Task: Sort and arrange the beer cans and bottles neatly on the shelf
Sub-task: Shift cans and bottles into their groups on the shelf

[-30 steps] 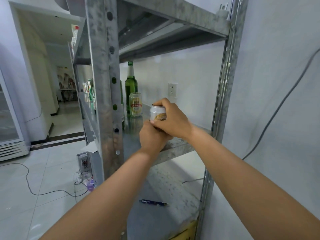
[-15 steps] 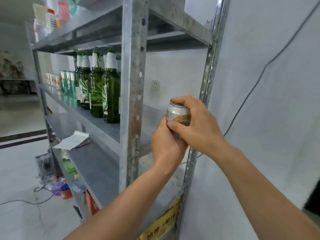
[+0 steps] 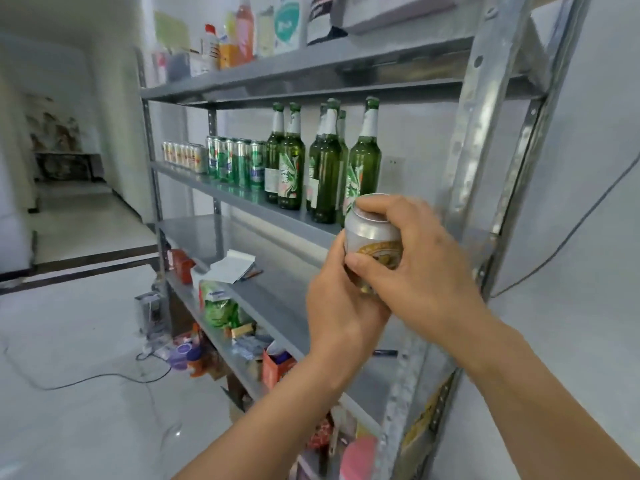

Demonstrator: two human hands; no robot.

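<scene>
A: Start with the shelf point(image 3: 263, 211). What is different about it?

B: A second ago the view looked in past the end upright at one bottle and one can. Now the view has swung round to the front, and the beer tier shows whole: green bottles point(image 3: 325, 168) nearest the right upright point(image 3: 485, 112), green cans point(image 3: 235, 162) beyond them, and pale cans point(image 3: 183, 155) farthest from that upright.

A: So most of the sorting looks done?

B: Judging by those three groups, yes. Each kind stands with its own.

A: And the person's hands?

B: Both are on one silver can point(image 3: 372, 237) with a gold label. The right hand point(image 3: 426, 265) wraps its side, with fingers over the top rim. The left hand point(image 3: 341, 299) cups it from below, so each grip is closed on the can.

A: Where is the can itself?

B: In the air, off the shelf, just in front of the bottles and close to the right upright. Earlier it hung at that end of the unit; it has come round to the front with the person.

A: Meaning?

B: Probably it is headed for the pale cans, which it seems to match, at the far end from the upright.
</scene>
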